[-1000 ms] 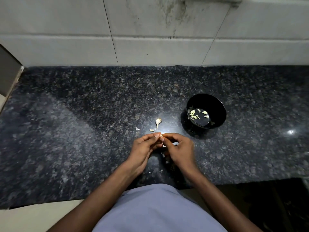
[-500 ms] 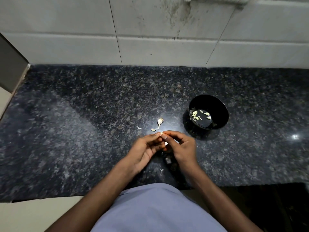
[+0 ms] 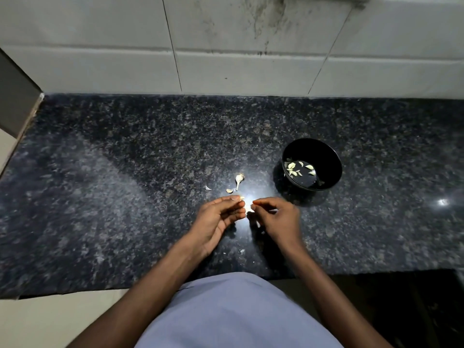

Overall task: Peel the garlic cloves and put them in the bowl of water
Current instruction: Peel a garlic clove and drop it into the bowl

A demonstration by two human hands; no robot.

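Note:
My left hand (image 3: 216,218) pinches a small garlic clove (image 3: 241,197) between thumb and fingertips, just above the dark granite counter (image 3: 125,187). Close to its right, my right hand (image 3: 277,219) pinches a pale bit of garlic skin (image 3: 249,208) with curled fingers. A black bowl (image 3: 326,156) of water stands to the upper right of my hands, with several peeled cloves (image 3: 293,169) floating in it. Just beyond my fingers lie a garlic stem piece (image 3: 239,179) and two small scraps (image 3: 229,190).
White wall tiles (image 3: 226,59) rise behind the counter. The counter's front edge runs just before my body, and its left end meets a grey surface (image 3: 15,101). A tiny skin flake (image 3: 242,251) lies between my wrists.
My hands have drawn slightly apart; the right hand has pulled to the right, away from the clove held in the left. The view has shifted a little.

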